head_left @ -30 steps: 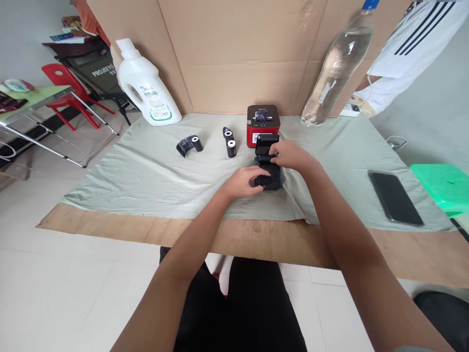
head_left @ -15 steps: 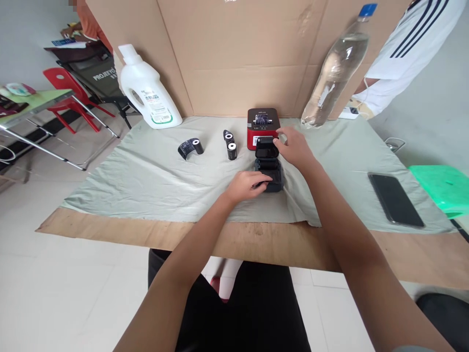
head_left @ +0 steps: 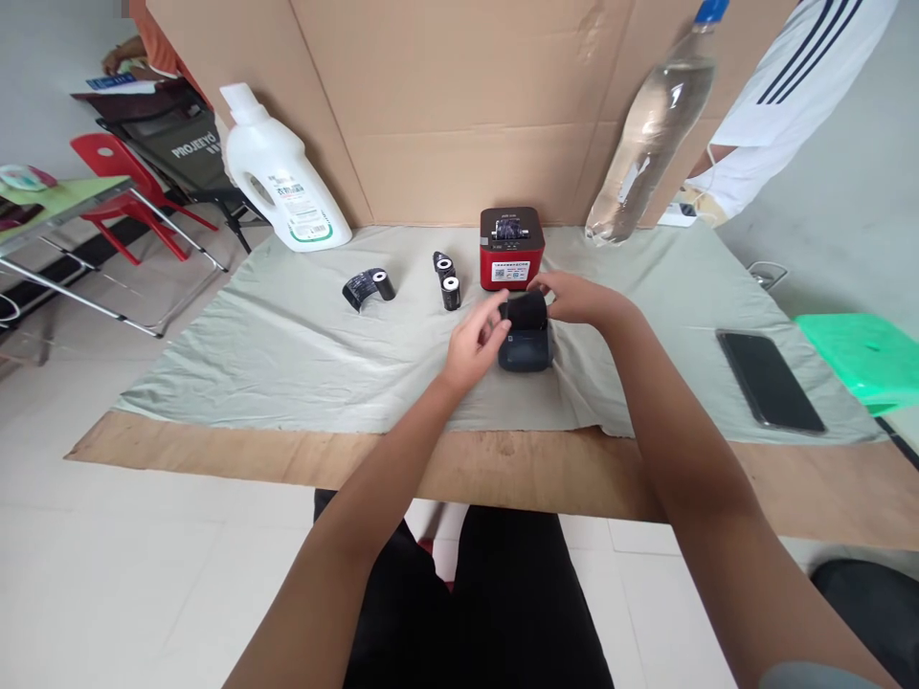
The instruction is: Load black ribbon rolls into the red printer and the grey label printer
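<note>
A small dark label printer (head_left: 527,351) sits near the middle of the cloth. Its black lid (head_left: 527,311) is down over its body; whether it is fully closed I cannot tell. My right hand (head_left: 574,297) curls around the lid's back right corner, some fingertips hidden behind it. At the left side, my left hand (head_left: 474,342) has thumb and fingers apart, its tips at or close to the printer's edge. Just behind stands a red and black printer (head_left: 511,258) with a dark printed strip in its top slot. Small black paper rolls (head_left: 451,292) with white cores lie to the left, one roll (head_left: 383,284) partly unrolled.
A white detergent bottle (head_left: 283,177) and a tall water bottle (head_left: 653,134) lean at the cardboard panel (head_left: 459,115). A phone (head_left: 770,380) lies at the right. The cloth (head_left: 287,373) is wrinkled, with a bare wooden front edge (head_left: 251,455). Other people are behind the panel.
The printer's raised lid has come down towards me, my right hand moving with it. My left hand has left the printer's inside and shifted to its left side.
</note>
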Available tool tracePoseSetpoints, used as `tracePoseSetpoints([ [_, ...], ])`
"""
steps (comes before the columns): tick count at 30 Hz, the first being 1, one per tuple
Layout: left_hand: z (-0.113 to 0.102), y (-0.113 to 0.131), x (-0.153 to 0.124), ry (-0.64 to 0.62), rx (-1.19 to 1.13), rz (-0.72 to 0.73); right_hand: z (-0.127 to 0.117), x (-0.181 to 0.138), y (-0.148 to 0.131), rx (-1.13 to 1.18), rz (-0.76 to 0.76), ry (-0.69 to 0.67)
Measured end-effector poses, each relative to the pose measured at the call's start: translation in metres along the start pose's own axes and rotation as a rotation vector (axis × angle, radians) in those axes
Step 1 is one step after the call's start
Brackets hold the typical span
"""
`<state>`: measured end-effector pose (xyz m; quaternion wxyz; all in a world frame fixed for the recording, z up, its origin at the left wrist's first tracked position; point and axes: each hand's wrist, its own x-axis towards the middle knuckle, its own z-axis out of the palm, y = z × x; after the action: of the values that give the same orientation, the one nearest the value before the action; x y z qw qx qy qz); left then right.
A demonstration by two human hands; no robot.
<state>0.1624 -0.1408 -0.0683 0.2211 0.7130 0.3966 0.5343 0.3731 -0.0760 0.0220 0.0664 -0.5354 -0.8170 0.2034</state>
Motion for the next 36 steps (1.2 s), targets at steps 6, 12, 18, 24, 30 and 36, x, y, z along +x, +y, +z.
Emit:
tracePoseSetpoints([
  [6,0.006,-0.025,0.003,-0.099,-0.09,-0.174,-0.004,-0.002,0.013,0.344,0.135,-0.268],
  [12,0.003,-0.036,0.0,-0.121,-0.071,-0.207,0.007,0.002,0.026,0.539,0.142,-0.278],
  [18,0.008,-0.026,0.004,-0.098,0.077,-0.146,0.019,0.008,0.038,0.765,0.167,-0.276],
  [24,0.011,-0.02,0.001,-0.084,0.137,-0.155,0.064,-0.003,0.049,0.912,0.087,-0.035],
  [30,0.009,-0.016,-0.001,-0.105,0.105,-0.188,0.116,-0.016,0.049,0.62,-0.015,0.637],
  [36,0.012,-0.011,0.001,-0.135,0.136,-0.262,0.116,-0.014,0.047,0.482,-0.024,0.631],
])
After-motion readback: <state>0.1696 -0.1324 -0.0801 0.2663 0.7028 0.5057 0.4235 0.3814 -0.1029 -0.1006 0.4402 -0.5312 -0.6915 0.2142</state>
